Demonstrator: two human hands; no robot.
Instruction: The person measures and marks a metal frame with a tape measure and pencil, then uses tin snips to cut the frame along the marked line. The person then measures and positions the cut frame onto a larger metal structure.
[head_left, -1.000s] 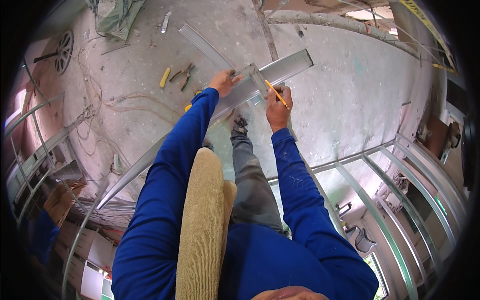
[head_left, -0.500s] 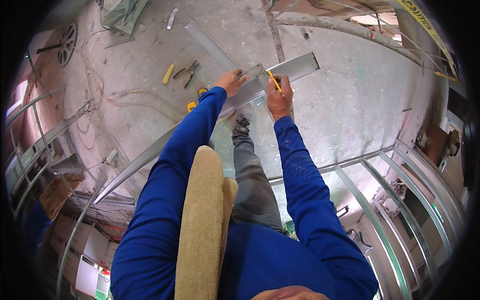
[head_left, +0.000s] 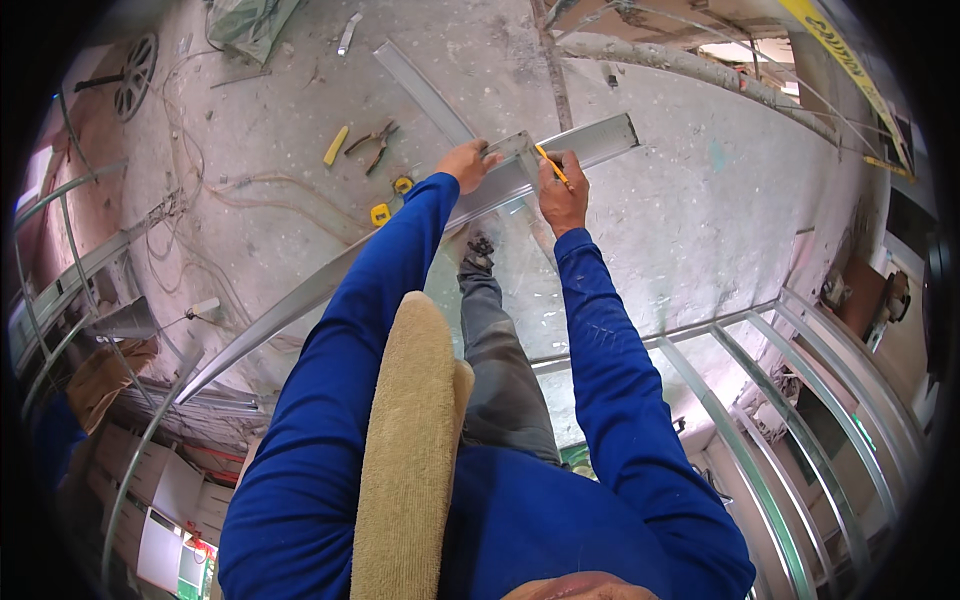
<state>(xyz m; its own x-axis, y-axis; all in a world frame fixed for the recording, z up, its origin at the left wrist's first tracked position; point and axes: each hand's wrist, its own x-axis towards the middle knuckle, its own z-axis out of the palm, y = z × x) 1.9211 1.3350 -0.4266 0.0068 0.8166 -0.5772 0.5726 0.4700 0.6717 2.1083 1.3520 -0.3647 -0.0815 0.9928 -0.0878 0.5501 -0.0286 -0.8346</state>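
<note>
My left hand (head_left: 463,167) is closed on a grey metal piece (head_left: 517,148) lying across a long metal channel (head_left: 600,142). I cannot tell whether this piece joins the metal strip (head_left: 425,92) that slants away beyond my fingers. Between the fingers of my right hand (head_left: 563,203) is a yellow pencil (head_left: 554,166), its tip close to the edge of the crossing piece. The long channel runs from the lower left, partly hidden by my left arm, to beyond my right hand.
Pliers (head_left: 371,146), a yellow-handled tool (head_left: 336,146) and a yellow tape measure (head_left: 380,214) lie on the concrete floor left of my hands. Metal framing (head_left: 745,435) stands at the right. Yellow caution tape (head_left: 840,60) hangs at the upper right, and cords (head_left: 280,182) trail at left.
The view has shifted slightly, and more of the tape measure shows beside my left sleeve. My hands keep nearly the same places on the metal and the pencil.
</note>
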